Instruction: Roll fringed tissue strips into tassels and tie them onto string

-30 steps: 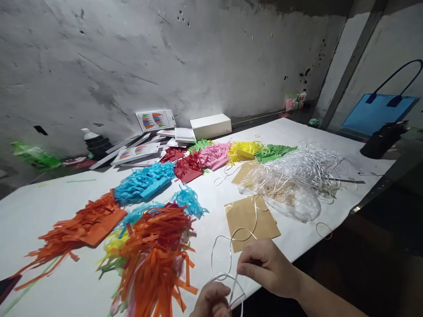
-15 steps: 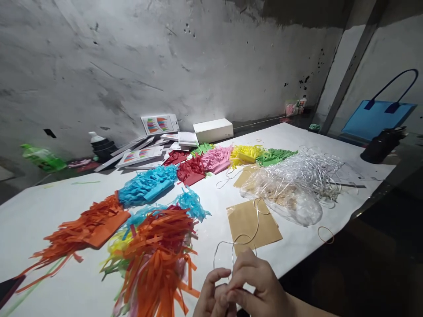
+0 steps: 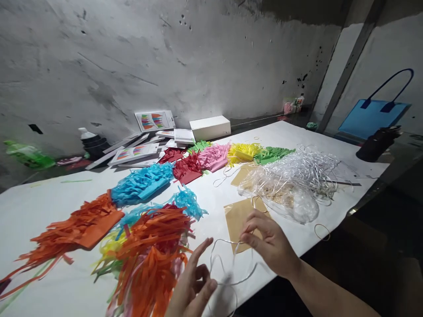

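A thin whitish string (image 3: 243, 280) hangs in loose loops between my hands at the front of the table. My right hand (image 3: 272, 246) pinches part of it between thumb and fingertips, above a square of brown kraft paper (image 3: 234, 224). My left hand (image 3: 191, 281) is open, its index finger and thumb spread apart beside the loops; whether a strand touches it I cannot tell. Left of that hand lies a pile of orange tissue-paper fringe (image 3: 148, 268), with yellow, green and pink strips showing beneath.
Orange (image 3: 95, 226), blue (image 3: 143, 182), red (image 3: 188, 169), pink, yellow (image 3: 243, 152) and green tassels lie in a row. To the right are a clear plastic bag (image 3: 291, 202) and tangled silvery string (image 3: 307, 167). Printed boxes (image 3: 135, 153) and a white box (image 3: 210, 128) stand behind.
My hands were together at the string and have now parted. The right hand has moved up and right with the string; the left has moved left and its fingers have spread.
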Demonstrator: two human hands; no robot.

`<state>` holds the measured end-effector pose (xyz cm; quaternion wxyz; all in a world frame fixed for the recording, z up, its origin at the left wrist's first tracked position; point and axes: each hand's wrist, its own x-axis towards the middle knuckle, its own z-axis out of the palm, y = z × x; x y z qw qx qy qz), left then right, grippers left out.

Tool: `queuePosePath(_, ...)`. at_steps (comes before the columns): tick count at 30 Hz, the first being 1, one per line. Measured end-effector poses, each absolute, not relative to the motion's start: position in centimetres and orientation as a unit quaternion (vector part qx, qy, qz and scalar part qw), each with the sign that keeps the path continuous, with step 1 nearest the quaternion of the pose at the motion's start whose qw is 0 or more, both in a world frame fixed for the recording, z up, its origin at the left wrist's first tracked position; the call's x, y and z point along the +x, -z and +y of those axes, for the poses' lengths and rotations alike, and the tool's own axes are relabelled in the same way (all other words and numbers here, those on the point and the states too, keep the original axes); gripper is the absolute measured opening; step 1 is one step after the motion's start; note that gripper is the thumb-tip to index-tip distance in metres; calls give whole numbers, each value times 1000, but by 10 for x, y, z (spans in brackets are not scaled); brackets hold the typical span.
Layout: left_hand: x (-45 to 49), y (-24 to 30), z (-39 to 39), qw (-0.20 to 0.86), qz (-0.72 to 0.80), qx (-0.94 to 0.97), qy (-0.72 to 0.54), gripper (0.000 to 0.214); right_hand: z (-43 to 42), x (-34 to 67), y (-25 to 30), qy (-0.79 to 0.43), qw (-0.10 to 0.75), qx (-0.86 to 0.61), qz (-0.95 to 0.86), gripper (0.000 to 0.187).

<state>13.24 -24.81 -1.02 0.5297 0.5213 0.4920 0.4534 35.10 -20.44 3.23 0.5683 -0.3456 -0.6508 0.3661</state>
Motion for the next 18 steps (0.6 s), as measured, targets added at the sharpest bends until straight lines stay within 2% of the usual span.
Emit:
queuePosePath(2, 151, 8, -246, 597, 433, 504, -449, 82, -205, 339, -40, -349, 542, -322, -693, 21)
queuePosePath(3, 158, 8, -243, 637, 410, 497, -423, 79, -203, 335, -43, -359, 539, -311, -695, 20)
queuePosePath(5, 165, 9, -236, 683, 399, 503, -349, 58, -194, 337, -49, -424, 566, -285, -647, 20)
queuePosePath(6, 163, 9, -231, 675, 408, 523, -323, 50, -187, 344, -53, -468, 594, -268, -598, 19)
queuePosePath(9, 143, 7, -212, 582, 448, 610, -297, 49, -165, 386, -68, -557, 676, -217, -431, 20)
queuePosePath(13, 126, 1, -193, 467, 489, 670, -308, 38, -151, 446, -90, -528, 727, -250, -361, 25)
queuePosePath(15, 139, -2, -189, 463, 484, 668, -324, 66, -153, 452, -92, -505, 730, -275, -370, 27)
queuePosePath(18, 183, -6, -189, 531, 429, 649, -336, 107, -163, 423, -81, -538, 682, -286, -404, 28)
